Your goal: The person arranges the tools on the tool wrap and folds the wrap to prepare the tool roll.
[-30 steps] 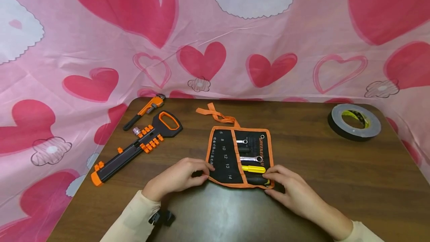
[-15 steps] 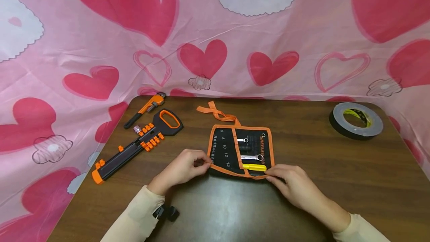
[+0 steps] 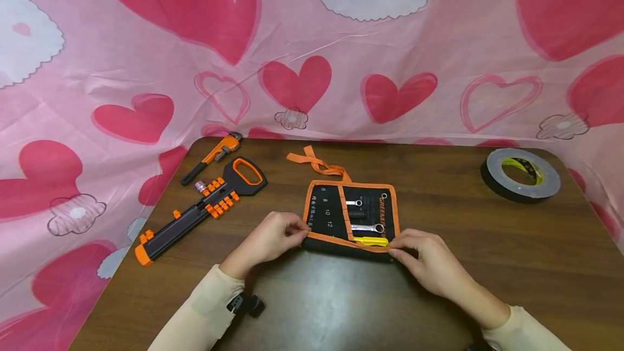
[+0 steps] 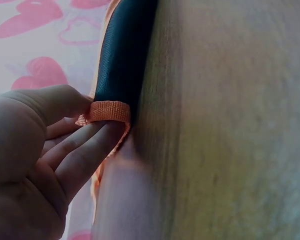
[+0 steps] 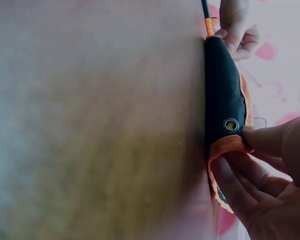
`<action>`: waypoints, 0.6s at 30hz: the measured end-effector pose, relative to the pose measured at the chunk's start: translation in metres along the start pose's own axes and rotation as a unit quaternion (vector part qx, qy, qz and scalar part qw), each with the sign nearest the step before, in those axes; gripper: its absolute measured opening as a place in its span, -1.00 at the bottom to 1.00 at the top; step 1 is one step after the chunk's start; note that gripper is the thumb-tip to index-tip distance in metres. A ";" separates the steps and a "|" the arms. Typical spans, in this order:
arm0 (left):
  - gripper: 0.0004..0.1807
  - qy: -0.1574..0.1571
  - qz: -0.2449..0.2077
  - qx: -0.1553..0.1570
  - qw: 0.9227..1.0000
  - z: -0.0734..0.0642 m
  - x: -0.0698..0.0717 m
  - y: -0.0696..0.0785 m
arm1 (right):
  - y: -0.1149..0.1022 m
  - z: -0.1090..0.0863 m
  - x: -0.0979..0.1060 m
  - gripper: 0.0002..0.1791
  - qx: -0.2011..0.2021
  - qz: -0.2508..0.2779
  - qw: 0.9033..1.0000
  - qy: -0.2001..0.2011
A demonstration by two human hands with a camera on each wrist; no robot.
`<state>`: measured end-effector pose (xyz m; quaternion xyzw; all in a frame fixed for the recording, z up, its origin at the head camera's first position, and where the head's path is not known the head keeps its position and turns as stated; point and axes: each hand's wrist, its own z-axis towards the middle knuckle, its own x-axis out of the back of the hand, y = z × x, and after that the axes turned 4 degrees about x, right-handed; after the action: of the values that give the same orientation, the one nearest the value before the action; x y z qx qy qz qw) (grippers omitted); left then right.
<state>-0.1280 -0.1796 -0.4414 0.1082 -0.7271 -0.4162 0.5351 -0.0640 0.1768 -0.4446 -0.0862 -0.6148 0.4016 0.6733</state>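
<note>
A black tool pouch point(image 3: 325, 215) with orange edging lies on the table, its near edge lifted and folded over. My left hand point(image 3: 273, 240) pinches the folded edge at the left corner, and in the left wrist view the thumb and fingers hold the orange trim point(image 4: 110, 111). At the right corner my right hand point(image 3: 429, 259) pinches the same edge, beside a metal eyelet point(image 5: 231, 124) in the right wrist view. Wrenches point(image 3: 369, 228) and a yellow handle point(image 3: 371, 241) show in the pockets. An orange tie strap point(image 3: 322, 168) trails from the far edge.
To the left lie an orange pipe wrench point(image 3: 212, 157) and a black and orange tool rack point(image 3: 200, 207) with a small pinkish piece point(image 3: 200, 186) beside it. A roll of black tape point(image 3: 521, 175) sits at the far right. A heart-printed cloth point(image 3: 292, 26) hangs behind the table.
Both hands have taken the pouch's near edge, raised it and folded it away from me. The lowest printed numbers and the black handle near that edge are now covered.
</note>
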 end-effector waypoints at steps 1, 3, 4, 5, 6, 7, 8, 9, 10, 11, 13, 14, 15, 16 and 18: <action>-0.92 -0.001 -0.003 0.005 1.000 0.001 0.000 0.000 | 0.001 0.001 0.001 -0.82 -0.006 0.004 1.000 -0.004; -0.92 -0.003 -0.009 0.014 1.000 0.002 -0.001 0.000 | 0.002 0.004 0.002 -0.85 -0.020 0.014 1.000 -0.010; -0.92 -0.004 -0.013 0.019 1.000 0.003 -0.001 -0.001 | 0.002 0.005 0.003 -0.87 -0.029 0.019 0.999 -0.014; -0.92 -0.004 -0.015 0.022 1.000 0.003 -0.001 -0.001 | 0.003 0.006 0.004 -0.88 -0.038 0.024 0.999 -0.018; -0.92 -0.004 -0.018 0.025 1.000 0.004 -0.002 -0.001 | 0.003 0.007 0.005 -0.89 -0.047 0.029 0.998 -0.021; -0.92 -0.004 -0.020 0.028 0.999 0.004 -0.002 -0.001 | 0.004 0.008 0.005 -0.89 -0.054 0.035 0.998 -0.025; -0.92 -0.002 -0.021 0.028 0.999 0.004 -0.002 -0.001 | 0.004 0.009 0.006 -0.89 -0.060 0.039 0.997 -0.028; -0.92 0.000 -0.022 0.026 0.999 0.004 -0.003 -0.001 | 0.005 0.010 0.006 -0.90 -0.062 0.042 0.997 -0.031; -0.92 0.004 -0.019 0.020 1.000 0.004 -0.003 -0.001 | 0.005 0.012 0.007 -0.91 -0.066 0.045 0.996 -0.034; -0.91 0.010 -0.012 0.011 1.000 0.004 -0.003 -0.001 | 0.005 0.013 0.007 -0.92 -0.070 0.049 0.996 -0.038; -0.87 0.024 0.004 -0.016 1.000 0.003 -0.004 -0.002 | 0.006 0.015 0.007 -0.94 -0.078 0.057 0.994 -0.046; -0.85 0.030 0.013 -0.031 0.999 0.003 -0.004 -0.002 | 0.006 0.016 0.007 -0.94 -0.083 0.063 0.993 -0.052; -0.84 0.037 0.023 -0.048 0.998 0.002 -0.004 -0.002 | 0.007 0.017 0.008 -0.94 -0.090 0.070 0.992 -0.058; -0.82 0.043 0.032 -0.065 0.996 0.002 -0.004 -0.002 | 0.007 0.019 0.008 -0.93 -0.099 0.078 0.990 -0.065; -0.81 0.050 0.045 -0.092 0.994 0.001 -0.004 -0.001 | 0.007 0.021 0.009 -0.91 -0.113 0.092 0.986 -0.079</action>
<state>-0.1274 -0.1769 -0.4448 0.0470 -0.6623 -0.4508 0.5966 -0.0867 0.1798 -0.4375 -0.1863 -0.6971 0.3954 0.5683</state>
